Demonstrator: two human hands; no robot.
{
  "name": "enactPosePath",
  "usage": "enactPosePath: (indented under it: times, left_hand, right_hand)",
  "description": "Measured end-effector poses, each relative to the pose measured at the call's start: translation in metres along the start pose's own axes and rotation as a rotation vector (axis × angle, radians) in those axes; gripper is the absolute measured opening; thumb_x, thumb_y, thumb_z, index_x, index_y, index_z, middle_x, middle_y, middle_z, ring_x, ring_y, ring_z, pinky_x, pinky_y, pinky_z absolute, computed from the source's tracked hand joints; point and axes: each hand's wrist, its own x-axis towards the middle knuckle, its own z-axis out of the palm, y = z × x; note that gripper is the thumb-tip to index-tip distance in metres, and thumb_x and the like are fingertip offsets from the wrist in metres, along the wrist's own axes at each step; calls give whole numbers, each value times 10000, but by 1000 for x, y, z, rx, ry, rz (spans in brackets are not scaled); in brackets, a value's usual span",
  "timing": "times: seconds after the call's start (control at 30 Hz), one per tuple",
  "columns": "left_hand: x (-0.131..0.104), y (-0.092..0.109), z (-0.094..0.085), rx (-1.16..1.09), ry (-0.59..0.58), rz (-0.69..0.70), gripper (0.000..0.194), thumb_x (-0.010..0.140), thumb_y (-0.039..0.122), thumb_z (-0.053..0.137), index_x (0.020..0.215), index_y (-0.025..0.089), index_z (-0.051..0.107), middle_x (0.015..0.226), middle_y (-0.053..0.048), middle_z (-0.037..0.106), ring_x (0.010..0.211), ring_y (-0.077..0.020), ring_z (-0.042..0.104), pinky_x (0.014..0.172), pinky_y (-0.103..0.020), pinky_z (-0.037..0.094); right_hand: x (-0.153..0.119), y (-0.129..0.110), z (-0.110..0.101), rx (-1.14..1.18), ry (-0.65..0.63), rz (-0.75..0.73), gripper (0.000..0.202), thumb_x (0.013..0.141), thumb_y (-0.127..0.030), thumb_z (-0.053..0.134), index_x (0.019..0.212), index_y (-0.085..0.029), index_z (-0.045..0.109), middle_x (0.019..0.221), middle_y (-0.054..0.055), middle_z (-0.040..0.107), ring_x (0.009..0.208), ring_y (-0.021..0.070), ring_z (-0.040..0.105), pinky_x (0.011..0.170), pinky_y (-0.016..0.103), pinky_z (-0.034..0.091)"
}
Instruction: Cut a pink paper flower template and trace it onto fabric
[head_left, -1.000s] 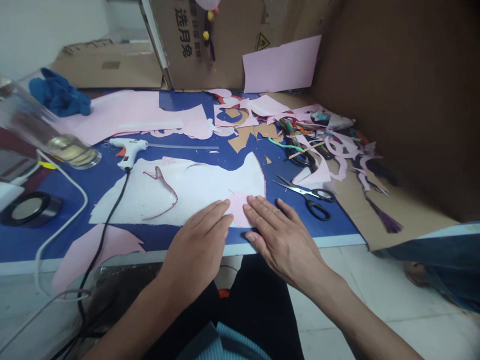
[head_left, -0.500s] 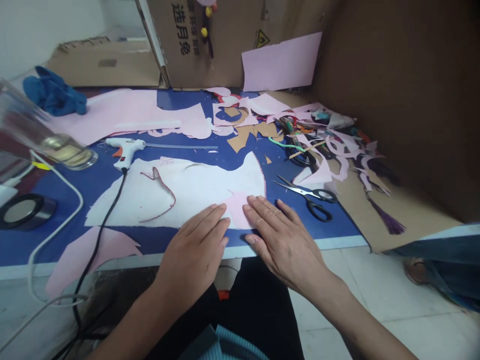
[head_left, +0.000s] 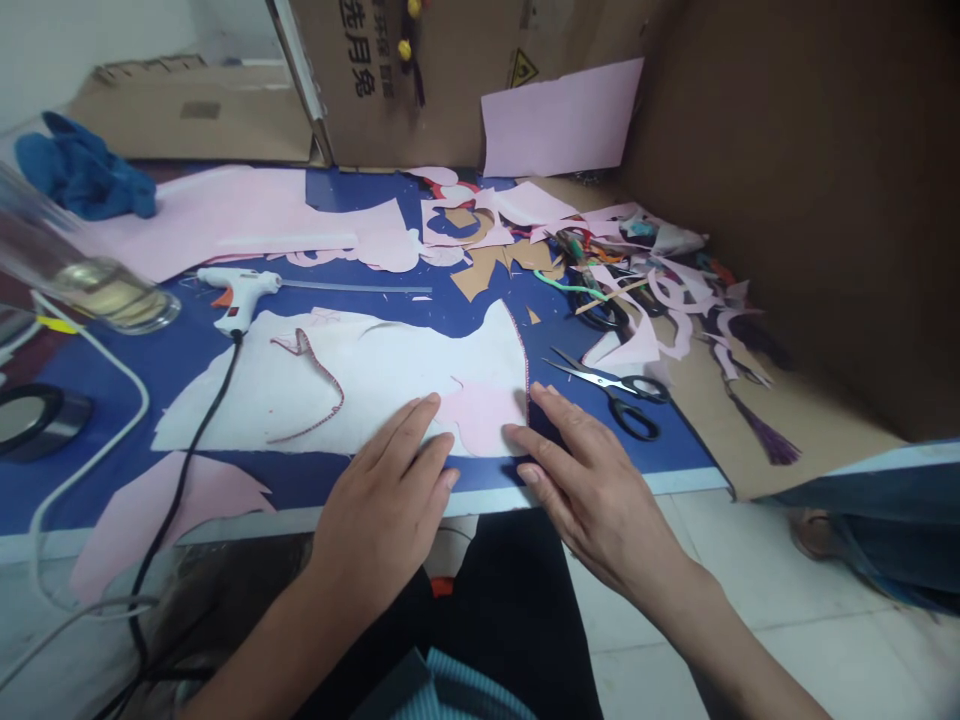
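Note:
A piece of white fabric [head_left: 390, 375] with a red-stitched right edge lies flat near the table's front edge. On its lower right part rests a pink paper cutout [head_left: 487, 410]. My left hand [head_left: 394, 475] lies with fingers stretched out over the fabric, fingertips at the cutout's left side. My right hand [head_left: 589, 470] has its fingers apart, touching the fabric's right edge and the lower right of the cutout. A curled strip of red-and-white trim [head_left: 330, 378] sits on the fabric's left half. Scissors [head_left: 611, 385] with black handles lie right of the fabric.
A white glue gun [head_left: 244, 290] lies behind the fabric, its black cord crossing the fabric's left side. At left are a clear jar [head_left: 120, 295], a tape roll [head_left: 45, 420] and a blue cloth [head_left: 86, 170]. Paper scraps [head_left: 675, 290] crowd the back right, before cardboard.
My right hand has slid right off most of the pink cutout to the fabric's stitched edge, fingers spreading. My left hand stays nearly in place. The view has shifted slightly.

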Motion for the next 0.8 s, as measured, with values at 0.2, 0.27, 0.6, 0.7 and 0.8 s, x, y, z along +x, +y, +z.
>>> enactPosePath:
  times: [0.2, 0.27, 0.6, 0.7, 0.8]
  left_hand:
    - [1, 0, 1, 10, -2, -30, 262, 1127, 223, 540, 1320, 160, 705, 1615, -171, 618, 1495, -330, 610, 1219, -506, 563]
    - [0, 0, 1, 13, 0, -37, 264, 1129, 227, 538, 1331, 168, 697, 1617, -165, 617, 1494, -326, 610, 1216, -507, 564]
    - [4, 3, -4, 68, -27, -20, 286, 1120, 221, 548, 1343, 153, 714, 1613, -177, 626, 1500, -367, 599, 1193, -571, 568]
    - [6, 4, -4, 77, -39, -22, 295, 1124, 242, 541, 1338, 153, 723, 1609, -183, 629, 1497, -370, 603, 1194, -569, 568]
    - [6, 5, -3, 85, -46, -38, 306, 1126, 257, 537, 1345, 154, 725, 1610, -186, 628, 1501, -376, 599, 1192, -574, 567]
  right_hand:
    - [4, -1, 2, -39, -4, -14, 373, 1165, -335, 519, 1445, -176, 707, 1692, 250, 532, 1560, 416, 542, 1162, 650, 549]
    - [4, -1, 3, -56, -6, -8, 381, 1164, -340, 519, 1458, -180, 701, 1687, 252, 535, 1538, 412, 563, 1148, 644, 557]
    - [3, 0, 3, -56, -30, 7, 408, 1169, -363, 500, 1468, -180, 708, 1698, 271, 510, 1513, 419, 584, 1136, 664, 559]
    - [4, -1, 3, -63, -37, 6, 415, 1171, -365, 492, 1476, -179, 702, 1701, 275, 503, 1514, 419, 581, 1134, 664, 558]
    - [5, -1, 3, -75, -39, 12, 411, 1174, -365, 487, 1485, -191, 692, 1705, 269, 499, 1523, 407, 572, 1128, 652, 563]
